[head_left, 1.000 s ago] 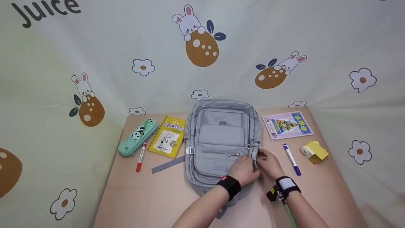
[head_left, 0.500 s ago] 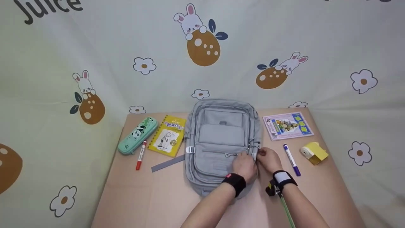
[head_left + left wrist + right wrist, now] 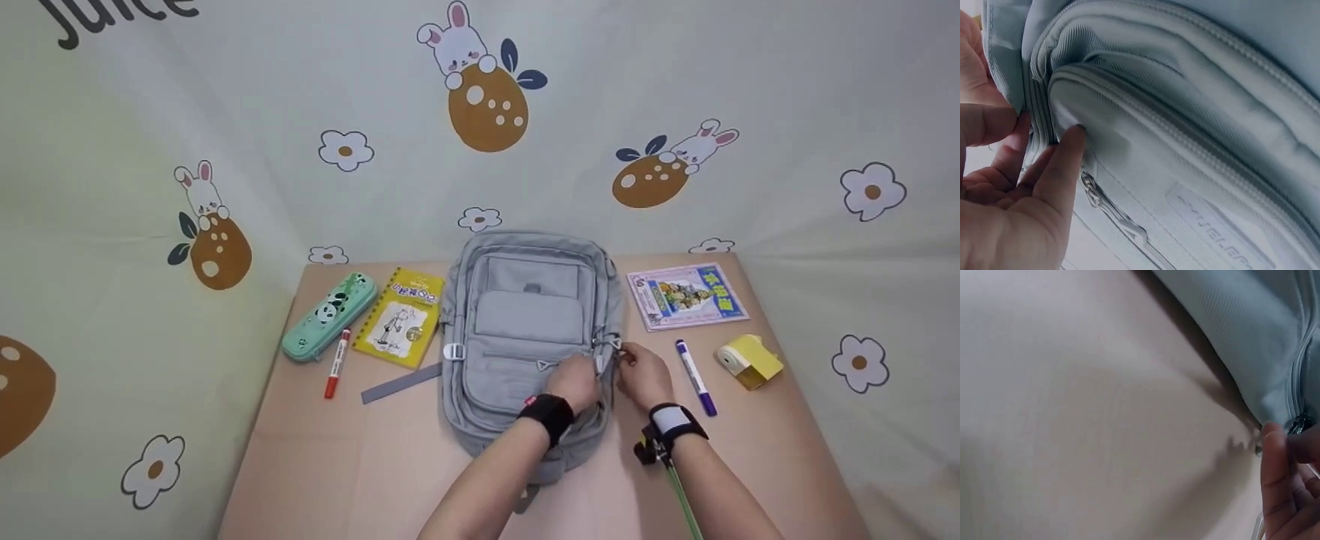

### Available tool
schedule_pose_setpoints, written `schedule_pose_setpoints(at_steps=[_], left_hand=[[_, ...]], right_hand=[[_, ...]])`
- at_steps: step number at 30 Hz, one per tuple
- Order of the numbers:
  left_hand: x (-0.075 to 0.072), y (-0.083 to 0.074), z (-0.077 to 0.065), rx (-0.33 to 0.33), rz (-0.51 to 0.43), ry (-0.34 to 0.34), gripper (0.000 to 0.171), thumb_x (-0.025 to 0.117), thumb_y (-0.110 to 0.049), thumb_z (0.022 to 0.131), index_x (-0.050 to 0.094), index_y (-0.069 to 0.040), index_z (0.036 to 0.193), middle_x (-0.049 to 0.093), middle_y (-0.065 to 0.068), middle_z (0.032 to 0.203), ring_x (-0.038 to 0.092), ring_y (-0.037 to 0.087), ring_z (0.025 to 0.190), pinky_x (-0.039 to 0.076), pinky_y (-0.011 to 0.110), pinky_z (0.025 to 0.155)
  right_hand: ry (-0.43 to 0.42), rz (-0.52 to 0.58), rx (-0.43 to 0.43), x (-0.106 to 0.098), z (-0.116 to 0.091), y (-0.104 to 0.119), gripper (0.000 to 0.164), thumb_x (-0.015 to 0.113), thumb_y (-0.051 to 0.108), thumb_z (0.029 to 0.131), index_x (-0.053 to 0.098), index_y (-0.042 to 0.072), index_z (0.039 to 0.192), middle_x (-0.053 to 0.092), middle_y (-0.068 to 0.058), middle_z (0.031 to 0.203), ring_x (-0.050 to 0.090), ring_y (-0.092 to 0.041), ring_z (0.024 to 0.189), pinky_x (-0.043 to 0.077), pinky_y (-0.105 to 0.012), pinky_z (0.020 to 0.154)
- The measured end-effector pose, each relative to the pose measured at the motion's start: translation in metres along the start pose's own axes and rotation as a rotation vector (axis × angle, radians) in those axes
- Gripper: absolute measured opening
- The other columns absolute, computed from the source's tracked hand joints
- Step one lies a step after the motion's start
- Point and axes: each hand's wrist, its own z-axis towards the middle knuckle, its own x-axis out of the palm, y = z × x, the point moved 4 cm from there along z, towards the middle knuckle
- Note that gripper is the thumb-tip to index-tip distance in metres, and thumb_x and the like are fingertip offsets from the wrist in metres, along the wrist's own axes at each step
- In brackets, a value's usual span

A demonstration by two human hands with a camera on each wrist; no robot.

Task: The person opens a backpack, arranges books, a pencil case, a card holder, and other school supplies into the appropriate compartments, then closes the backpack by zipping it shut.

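Note:
A grey backpack (image 3: 525, 315) lies front up in the middle of the table. My left hand (image 3: 574, 386) is at its lower right side; in the left wrist view its fingers and thumb pinch the layered side edge (image 3: 1041, 121), beside the front pocket zipper (image 3: 1129, 228). On the outer side of the bag, my right hand (image 3: 646, 377) has its thumb and forefinger together at a side zipper's dark pull (image 3: 1302, 423), which it pinches. The fingertips partly hide the pull. A white side buckle (image 3: 452, 351) shows on the bag's left.
Left of the bag lie a green panda pencil case (image 3: 330, 316), a red marker (image 3: 337, 364), a yellow notebook (image 3: 400, 319) and a grey strap (image 3: 401, 383). To the right are a pink-bordered booklet (image 3: 688, 297), a purple-capped marker (image 3: 696, 377) and a yellow object with a white round part (image 3: 750, 361).
Both hands have shifted slightly up along the bag's right side. The left hand has drawn its fingers in at the edge. The head view has tilted a little; the other things stay put.

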Motion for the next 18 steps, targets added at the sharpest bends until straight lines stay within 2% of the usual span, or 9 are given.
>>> schedule_pose_setpoints(at_steps=[4, 8, 13, 18], left_hand=[[-0.0067, 0.0004, -0.0011, 0.028, -0.048, 0.011, 0.015, 0.069, -0.014, 0.090, 0.066, -0.011, 0.076, 0.069, 0.003, 0.081, 0.067, 0.018, 0.073, 0.054, 0.032, 0.065], [-0.0088, 0.0005, -0.0024, 0.031, -0.064, 0.028, 0.016, 0.068, -0.012, 0.091, 0.065, -0.011, 0.075, 0.069, 0.003, 0.081, 0.066, 0.018, 0.073, 0.054, 0.031, 0.067], [-0.0090, 0.0004, -0.0025, 0.028, -0.061, 0.018, 0.014, 0.067, -0.013, 0.093, 0.067, -0.011, 0.079, 0.071, 0.002, 0.083, 0.067, 0.018, 0.076, 0.054, 0.032, 0.068], [-0.0103, 0.0010, -0.0026, 0.015, -0.049, 0.010, 0.011, 0.066, -0.014, 0.094, 0.070, -0.011, 0.084, 0.071, 0.001, 0.083, 0.068, 0.018, 0.077, 0.054, 0.031, 0.070]], right_hand=[[-0.034, 0.002, -0.040, 0.0021, 0.0008, 0.0025, 0.021, 0.060, 0.007, 0.092, 0.074, 0.001, 0.107, 0.071, -0.015, 0.095, 0.065, -0.031, 0.084, 0.051, -0.044, 0.075], [-0.080, -0.034, -0.099, 0.0030, 0.0005, 0.0048, 0.011, 0.068, 0.006, 0.087, 0.074, 0.000, 0.093, 0.066, -0.013, 0.087, 0.062, -0.032, 0.081, 0.049, -0.047, 0.075], [-0.124, -0.080, -0.128, 0.0003, 0.0000, 0.0062, 0.012, 0.069, 0.007, 0.090, 0.076, -0.001, 0.096, 0.066, -0.013, 0.086, 0.062, -0.032, 0.080, 0.049, -0.048, 0.075], [-0.124, -0.115, -0.154, -0.0060, -0.0042, 0.0064, 0.014, 0.069, 0.007, 0.092, 0.077, -0.001, 0.098, 0.066, -0.012, 0.088, 0.063, -0.031, 0.080, 0.050, -0.048, 0.075]])
